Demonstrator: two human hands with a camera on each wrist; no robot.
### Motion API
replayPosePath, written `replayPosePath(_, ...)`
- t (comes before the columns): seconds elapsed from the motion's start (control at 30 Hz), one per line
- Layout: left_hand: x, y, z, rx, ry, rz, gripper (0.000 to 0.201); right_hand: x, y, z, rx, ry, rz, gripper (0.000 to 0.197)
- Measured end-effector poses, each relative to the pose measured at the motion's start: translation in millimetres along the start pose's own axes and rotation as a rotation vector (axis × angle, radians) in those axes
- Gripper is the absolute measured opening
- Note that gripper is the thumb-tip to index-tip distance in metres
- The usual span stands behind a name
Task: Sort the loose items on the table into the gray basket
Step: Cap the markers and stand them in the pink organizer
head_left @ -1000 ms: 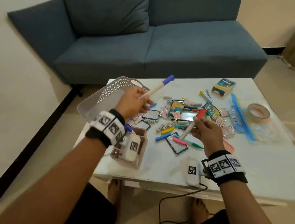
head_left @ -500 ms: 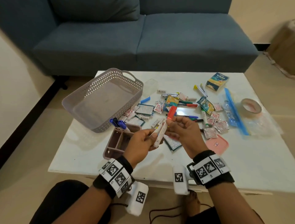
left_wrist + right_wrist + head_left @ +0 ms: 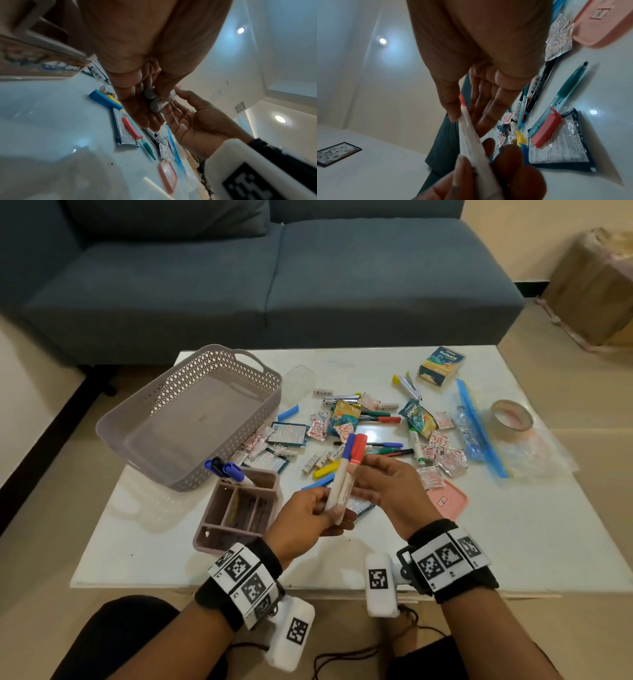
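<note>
The empty gray basket stands at the table's back left. Over the front middle of the table, my left hand grips two white markers side by side, a blue-capped marker and a red-capped marker, both with caps pointing up and away. My right hand meets them from the right. In the right wrist view its thumb and nearly straight fingers lie on either side of the red-capped marker. The left wrist view shows the two gray marker ends inside my left fingers.
A pinkish desk organizer holding blue-capped markers stands by the basket's front corner. Pens, clips and sachets litter the middle. A pink lid, zip bag, tape roll and small box lie right. A sofa is behind.
My left hand came down from beside the basket with the blue-capped marker to meet my right hand. The red-capped marker now lies alongside it in my left hand.
</note>
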State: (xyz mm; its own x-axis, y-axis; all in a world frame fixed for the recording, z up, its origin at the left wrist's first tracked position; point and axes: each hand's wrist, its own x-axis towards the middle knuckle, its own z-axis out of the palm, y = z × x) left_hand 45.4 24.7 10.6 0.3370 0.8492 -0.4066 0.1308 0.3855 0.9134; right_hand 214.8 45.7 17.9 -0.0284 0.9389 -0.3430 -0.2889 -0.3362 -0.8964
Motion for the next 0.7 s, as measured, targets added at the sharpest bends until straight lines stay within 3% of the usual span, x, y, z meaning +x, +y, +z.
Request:
replayPosePath(0.13,3,8,0,-0.13,-0.11,-0.04,0.025,-1,-3,2,-0.133,-0.077,-0.056,0.026)
replayPosePath(0.3,5,15,-8,-0.116,-0.197,-0.028,0.025,3,-13,-2,-0.508,-0.027,-0.224,0.023)
replayPosePath(0.4,3,15,-16,-0.144,-0.178,0.002,0.021,29,-18,-39,-0.85,0.249,-0.286,0.026)
replayPosePath(0.5,1,14,-26,-0.243,-0.101,0.008,0.018,61,-10,-80,-1.127,0.565,-0.216,0.034)
replayPosePath(0.7,-10,24,-50,-0.266,-0.058,0.107,0.021,101,5,-89,-1.493,0.643,0.003,0.045)
